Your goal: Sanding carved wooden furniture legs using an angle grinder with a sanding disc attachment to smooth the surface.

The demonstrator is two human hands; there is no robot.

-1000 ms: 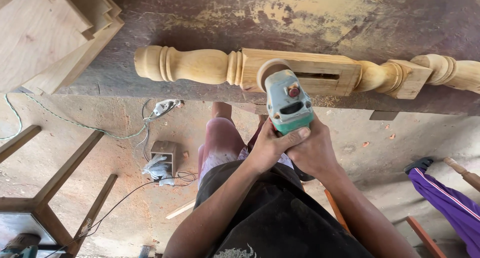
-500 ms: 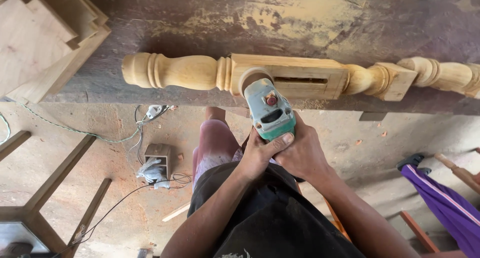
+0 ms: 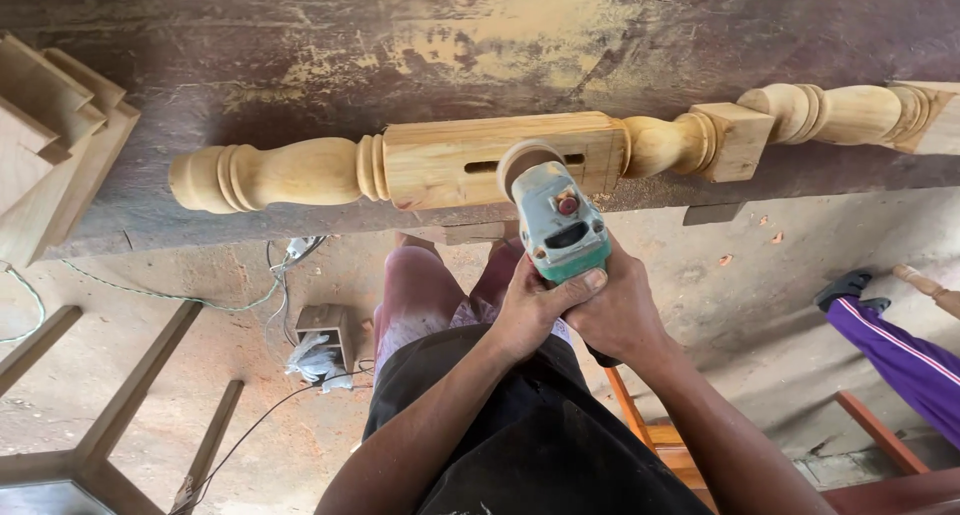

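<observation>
A turned wooden furniture leg [image 3: 440, 160] lies lengthwise along the near edge of a dark, worn workbench [image 3: 330, 45]. Its square middle block has a slot cut in it. A green and grey angle grinder [image 3: 560, 225] has its round sanding disc pressed on the right part of that block, over the slot. My left hand [image 3: 535, 310] wraps the grinder's body from the left. My right hand [image 3: 625, 310] clasps it from the right and below. Both forearms reach up from the bottom of the view.
Stacked wooden boards [image 3: 45, 140] lie on the bench's far left. Below, the dusty floor holds a small wooden box [image 3: 328, 327], cables [image 3: 230, 300] and a wooden frame [image 3: 110, 415]. Another person's purple-trousered leg [image 3: 905, 350] is at the right, near an orange stool [image 3: 660, 440].
The view has shifted, so the leg now sits further left in frame. The grinder's disc has travelled right along the square block, from its left end onto the slot.
</observation>
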